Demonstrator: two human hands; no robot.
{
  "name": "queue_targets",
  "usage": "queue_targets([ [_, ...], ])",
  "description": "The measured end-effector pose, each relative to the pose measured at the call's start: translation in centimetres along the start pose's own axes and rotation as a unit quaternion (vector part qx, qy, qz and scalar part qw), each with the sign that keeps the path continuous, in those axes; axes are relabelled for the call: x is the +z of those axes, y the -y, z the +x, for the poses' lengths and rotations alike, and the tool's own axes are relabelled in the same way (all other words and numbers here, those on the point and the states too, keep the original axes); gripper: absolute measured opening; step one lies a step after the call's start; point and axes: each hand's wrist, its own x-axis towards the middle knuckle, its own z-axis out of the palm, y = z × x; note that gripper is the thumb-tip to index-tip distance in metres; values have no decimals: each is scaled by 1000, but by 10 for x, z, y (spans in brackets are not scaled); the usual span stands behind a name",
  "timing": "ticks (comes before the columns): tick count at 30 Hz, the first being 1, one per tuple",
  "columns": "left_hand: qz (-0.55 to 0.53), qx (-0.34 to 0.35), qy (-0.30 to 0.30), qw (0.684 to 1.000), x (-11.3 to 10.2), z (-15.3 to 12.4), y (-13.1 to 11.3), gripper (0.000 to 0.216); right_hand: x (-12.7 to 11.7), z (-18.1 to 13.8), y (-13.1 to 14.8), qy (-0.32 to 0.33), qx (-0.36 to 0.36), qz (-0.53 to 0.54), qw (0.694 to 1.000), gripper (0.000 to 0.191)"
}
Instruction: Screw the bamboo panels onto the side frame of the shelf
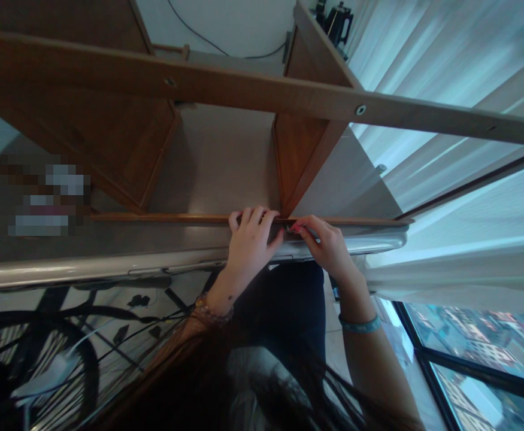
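Observation:
A brown wooden frame stands on the grey tabletop [226, 158], its lower rail [185, 218] lying along the front edge. Over this rail my left hand [251, 238] is closed, fingers curled across the top and thumb on the near side. Just to its right, my right hand [327, 242] pinches close to the rail's front face, below the foot of an upright wooden panel [304, 149]. A small dark, metallic-looking bit shows between the two hands; what the right fingertips hold is too small to name.
The frame's upper rail [262, 90], with a round metal fastener [360, 110], crosses above my hands. Another wooden panel [122, 149] stands left. A black kettle [338, 24] is at the back, white curtains [450, 90] hang right, and a bicycle wheel [93, 371] is lower left.

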Motion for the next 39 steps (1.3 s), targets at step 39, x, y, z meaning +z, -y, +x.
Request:
queue_targets([
  [39, -107, -30, -116, 987, 0, -55, -5, 33, 72, -53, 22, -171, 85, -207, 959, 22],
])
